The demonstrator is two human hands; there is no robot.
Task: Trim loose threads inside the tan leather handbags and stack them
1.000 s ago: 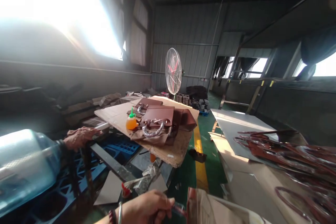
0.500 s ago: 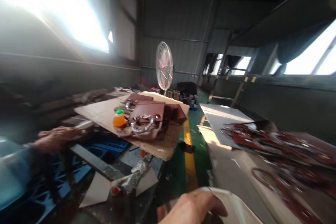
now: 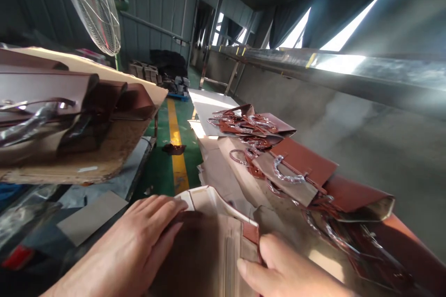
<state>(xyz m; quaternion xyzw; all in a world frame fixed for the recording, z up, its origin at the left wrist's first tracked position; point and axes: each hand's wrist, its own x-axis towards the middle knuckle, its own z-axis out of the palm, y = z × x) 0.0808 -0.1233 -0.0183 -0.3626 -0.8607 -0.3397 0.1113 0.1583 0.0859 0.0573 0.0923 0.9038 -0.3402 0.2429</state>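
My left hand point(image 3: 135, 241) lies flat with its fingers stretched over the near end of a brown leather bag piece point(image 3: 209, 246) that has a pale lining. My right hand point(image 3: 282, 269) touches the same piece at its right edge, thumb forward and fingers partly curled; nothing is clearly pinched in it. Just beyond it lies a row of several brown handbags point(image 3: 299, 171) with plastic-wrapped handles, stretching away to the right.
On the left, a cardboard-topped table point(image 3: 104, 158) carries dark brown bags point(image 3: 52, 97). A standing fan point(image 3: 92, 4) rises behind it. A green floor with a yellow line point(image 3: 176, 148) runs between the two work surfaces. Grey wall at right.
The view has swung right and down. My left hand has come onto the bag piece, and my right hand has come into view at its edge. The other person's hand on the left is gone from sight.
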